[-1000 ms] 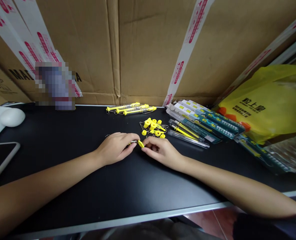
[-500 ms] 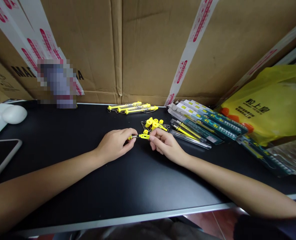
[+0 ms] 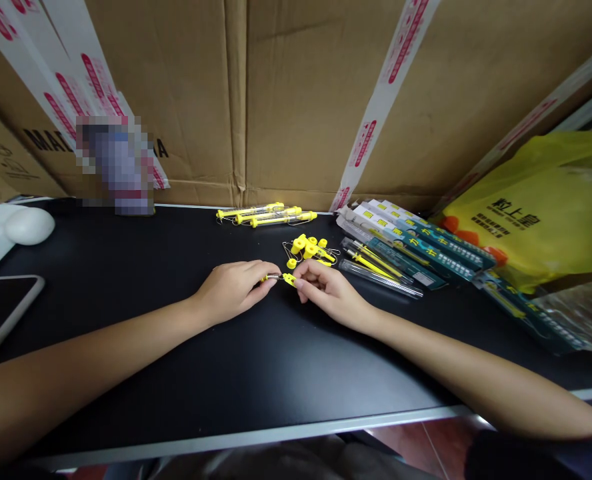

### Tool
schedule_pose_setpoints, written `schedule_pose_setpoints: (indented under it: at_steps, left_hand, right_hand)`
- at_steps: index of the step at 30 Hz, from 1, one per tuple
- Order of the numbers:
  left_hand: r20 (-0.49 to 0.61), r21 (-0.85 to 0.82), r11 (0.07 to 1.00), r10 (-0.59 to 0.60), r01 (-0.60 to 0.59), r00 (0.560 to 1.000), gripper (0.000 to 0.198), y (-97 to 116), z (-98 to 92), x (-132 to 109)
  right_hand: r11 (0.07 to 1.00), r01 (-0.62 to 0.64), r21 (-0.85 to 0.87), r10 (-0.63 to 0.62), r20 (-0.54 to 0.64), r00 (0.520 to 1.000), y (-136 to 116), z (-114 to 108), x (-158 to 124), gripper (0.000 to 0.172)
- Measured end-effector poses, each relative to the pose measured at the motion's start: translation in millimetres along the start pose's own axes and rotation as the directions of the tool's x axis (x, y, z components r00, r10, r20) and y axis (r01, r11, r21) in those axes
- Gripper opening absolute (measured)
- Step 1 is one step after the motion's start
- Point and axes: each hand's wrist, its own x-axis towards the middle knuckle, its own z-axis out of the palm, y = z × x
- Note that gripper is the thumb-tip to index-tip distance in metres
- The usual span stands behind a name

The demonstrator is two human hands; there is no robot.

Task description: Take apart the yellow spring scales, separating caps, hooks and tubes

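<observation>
My left hand (image 3: 236, 287) is closed on a slim clear tube (image 3: 273, 276) with a yellow end, pinched between thumb and fingers. In a pinch, my right hand (image 3: 329, 288) holds a small yellow slotted piece (image 3: 290, 280), tilted and close to the tube's tip. Something thin and dark shows between the two parts; I cannot tell whether they are joined. Just behind the hands lies a loose pile of yellow caps (image 3: 310, 249) with bent wire clips. Farther back are several yellow-ended clear tubes (image 3: 276, 217) with wire clips, side by side.
To the right lie clear tubes with yellow rods (image 3: 376, 261), several printed packets (image 3: 416, 233) and a yellow plastic bag (image 3: 541, 207). A phone (image 3: 6, 313) and a white rounded device (image 3: 29, 225) are at left. Cardboard boxes (image 3: 286, 100) wall off the black table's (image 3: 256, 380) back.
The yellow slotted piece in my right hand has tilted downward from nearly level, and a thin gap shows beside the tube. My left hand has shifted slightly right.
</observation>
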Motion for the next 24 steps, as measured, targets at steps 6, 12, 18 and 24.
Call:
schedule_pose_setpoints:
  at_steps: [6,12,18,24]
  left_hand:
    - [0.023,0.029,1.0,0.007,-0.008,1.0,0.021,0.4,0.2,0.1]
    - [-0.011,0.082,0.996,0.041,-0.04,0.999,0.017,0.8,0.5,-1.1]
    - [-0.056,0.192,0.977,0.103,-0.09,0.993,0.015,3.2,1.2,-3.0]
    - [-0.053,0.269,0.956,0.133,-0.114,0.99,0.017,3.8,0.8,-2.3]
  right_hand:
    - [0.999,0.014,-0.053,-0.014,-0.006,1.0,1.3,0.4,-0.4,0.019]
    - [0.971,0.076,-0.225,-0.079,-0.005,0.997,3.9,2.8,-4.2,0.019]
    - [0.912,0.155,-0.379,-0.164,0.007,0.986,5.2,6.1,-7.2,0.012]
    - [0.876,0.193,-0.441,-0.214,0.002,0.977,5.8,7.0,-6.8,0.009]
